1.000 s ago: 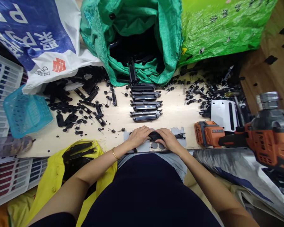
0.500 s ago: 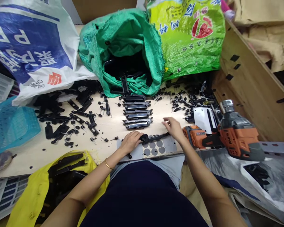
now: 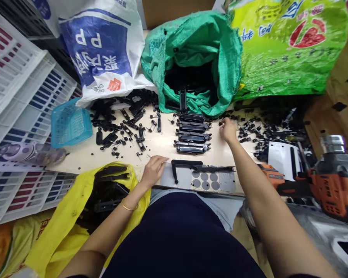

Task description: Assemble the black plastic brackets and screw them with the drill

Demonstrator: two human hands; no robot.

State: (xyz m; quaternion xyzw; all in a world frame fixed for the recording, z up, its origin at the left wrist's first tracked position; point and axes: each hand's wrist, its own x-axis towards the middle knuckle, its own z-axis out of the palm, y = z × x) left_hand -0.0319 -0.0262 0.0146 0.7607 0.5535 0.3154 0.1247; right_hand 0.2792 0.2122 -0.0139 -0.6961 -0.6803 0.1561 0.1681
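From my remote seat I see a pale wooden bench [image 3: 162,144]. At 12 o'clock slumps a crinkled green woven sack [image 3: 220,58], its dark mouth hiding most of its contents. At 6 o'clock lies a flat grey metal plate [image 3: 223,181] bearing one long black plastic bar [image 3: 203,168], untouched. Beyond it sit four glossy black plastic clips [image 3: 193,136] in a row. The left hand [image 3: 153,170] rests loosely open and empty, just beside the plate at its 9 o'clock. The right hand [image 3: 228,130] curls beside scattered small black pins [image 3: 251,127] at 2 o'clock; I cannot tell whether it holds any.
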